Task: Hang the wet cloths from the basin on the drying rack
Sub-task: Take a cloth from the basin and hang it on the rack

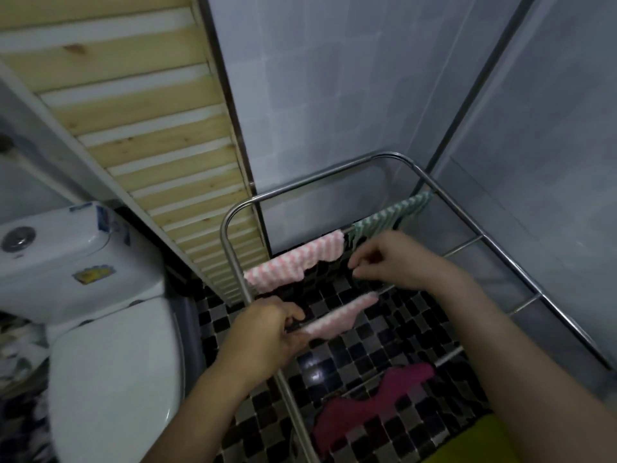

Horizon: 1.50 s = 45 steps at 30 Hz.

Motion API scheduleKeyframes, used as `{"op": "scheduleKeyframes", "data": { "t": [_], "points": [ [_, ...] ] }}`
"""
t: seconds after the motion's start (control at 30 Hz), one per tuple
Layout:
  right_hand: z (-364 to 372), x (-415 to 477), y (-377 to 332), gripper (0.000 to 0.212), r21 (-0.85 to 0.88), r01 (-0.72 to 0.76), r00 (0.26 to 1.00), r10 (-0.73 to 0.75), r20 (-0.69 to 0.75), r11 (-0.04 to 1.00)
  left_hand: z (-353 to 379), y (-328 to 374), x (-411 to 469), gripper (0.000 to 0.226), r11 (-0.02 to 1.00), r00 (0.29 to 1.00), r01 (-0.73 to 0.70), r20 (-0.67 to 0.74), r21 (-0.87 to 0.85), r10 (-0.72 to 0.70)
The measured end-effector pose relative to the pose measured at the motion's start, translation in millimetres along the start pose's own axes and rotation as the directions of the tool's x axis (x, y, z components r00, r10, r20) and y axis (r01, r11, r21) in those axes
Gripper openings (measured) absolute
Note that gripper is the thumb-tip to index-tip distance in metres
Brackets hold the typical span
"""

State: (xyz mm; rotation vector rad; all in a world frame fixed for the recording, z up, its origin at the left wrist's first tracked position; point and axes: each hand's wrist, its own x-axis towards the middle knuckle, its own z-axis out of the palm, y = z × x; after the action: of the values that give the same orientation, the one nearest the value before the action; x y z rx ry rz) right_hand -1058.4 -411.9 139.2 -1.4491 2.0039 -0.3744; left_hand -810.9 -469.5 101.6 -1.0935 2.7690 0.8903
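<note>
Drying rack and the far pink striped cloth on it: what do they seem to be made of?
Drying rack: probably stainless or chromed steel tube, polished; silver-grey with bright highlights along the bars. Far pink striped cloth: probably microfibre or similar fleece, matt; fluffy surface in pink and white ridges.

pink-striped cloth (293, 262) and green-striped cloth (390, 215) share a drying rack (230, 222) rail, a seemingly magenta cloth (367, 402) nearer.
</note>
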Motion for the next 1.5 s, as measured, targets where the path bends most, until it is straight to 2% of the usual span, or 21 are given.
{"op": "scheduleKeyframes", "data": {
  "t": [0.07,0.13,0.2,0.3,0.47,0.57,0.67,0.77,0.87,0.97,1.13,1.27,1.3,1.33,1.4,1.5],
  "points": [
    [22,-17,-18,0.016,-0.027,0.000,0.995,0.002,0.101,1.000,3,-3,-17,0.023,1.000,1.000,-0.022,-0.004,0.017,0.022],
    [42,-29,-28,0.017,-0.116,0.035,0.991,-0.019,0.135,0.993,6,-5,-28,0.015,0.999,0.999,-0.035,-0.041,0.032,0.036],
    [59,-37,-34,0.014,-0.198,0.053,0.996,-0.037,0.082,0.979,9,-5,-38,0.013,0.998,0.993,-0.022,-0.111,0.054,0.028],
    [71,-39,-37,0.013,-0.239,0.002,0.999,-0.013,-0.044,0.971,15,-5,-44,0.014,0.999,0.981,-0.007,-0.196,0.039,0.015],
    [85,-53,-47,0.019,-0.335,-0.049,0.991,0.005,-0.132,0.941,20,-5,-54,0.024,0.999,0.970,-0.036,-0.240,0.000,0.035],
    [91,-75,-67,0.033,-0.284,-0.101,0.974,0.036,-0.224,0.954,15,-7,-77,0.034,0.991,0.944,-0.080,-0.328,-0.110,0.040],
    [89,-91,-85,0.026,-0.152,-0.077,0.953,0.029,-0.301,0.985,6,-9,-99,0.025,0.969,0.926,-0.087,-0.378,-0.230,-0.006],
    [96,-122,-116,0.022,0.056,-0.036,0.922,0.055,-0.384,0.998,-8,-10,-147,0.020,0.941,0.914,-0.078,-0.401,-0.328,-0.064],
    [104,-144,-143,0.017,0.180,0.047,0.922,0.027,-0.387,0.983,-20,-10,-185,0.017,0.878,0.897,-0.068,-0.414,-0.473,-0.154],
    [115,-163,-174,0.016,0.283,0.163,0.924,-0.046,-0.379,0.945,-29,-12,-222,0.015,0.836,0.870,-0.056,-0.438,-0.545,-0.227],
    [138,-195,-218,0.014,0.487,0.268,0.947,-0.135,-0.292,0.831,-31,-21,-281,0.017,0.689,0.818,-0.053,-0.427,-0.722,-0.385],
    [162,-213,-242,0.018,0.709,0.200,0.980,-0.127,-0.155,0.676,-20,-29,-325,0.025,0.586,0.783,-0.029,-0.383,-0.810,-0.491],
    [179,-219,-257,0.018,0.732,0.177,0.982,-0.173,-0.083,0.657,-14,-33,-349,0.026,0.560,0.729,-0.024,-0.398,-0.828,-0.556],
    [186,-220,-259,0.018,0.751,0.160,0.983,-0.172,-0.063,0.640,-13,-33,-354,0.027,0.529,0.726,-0.030,-0.383,-0.848,-0.572],
    [212,-222,-274,0.018,0.762,0.144,0.972,-0.236,0.012,0.631,-6,-34,-379,0.026,0.506,0.671,-0.027,-0.391,-0.862,-0.630],
    [273,-242,-310,0.016,0.732,0.088,0.901,-0.367,0.230,0.676,21,-44,-443,0.023,0.508,0.521,0.060,-0.407,-0.859,-0.750]
  ]
}}
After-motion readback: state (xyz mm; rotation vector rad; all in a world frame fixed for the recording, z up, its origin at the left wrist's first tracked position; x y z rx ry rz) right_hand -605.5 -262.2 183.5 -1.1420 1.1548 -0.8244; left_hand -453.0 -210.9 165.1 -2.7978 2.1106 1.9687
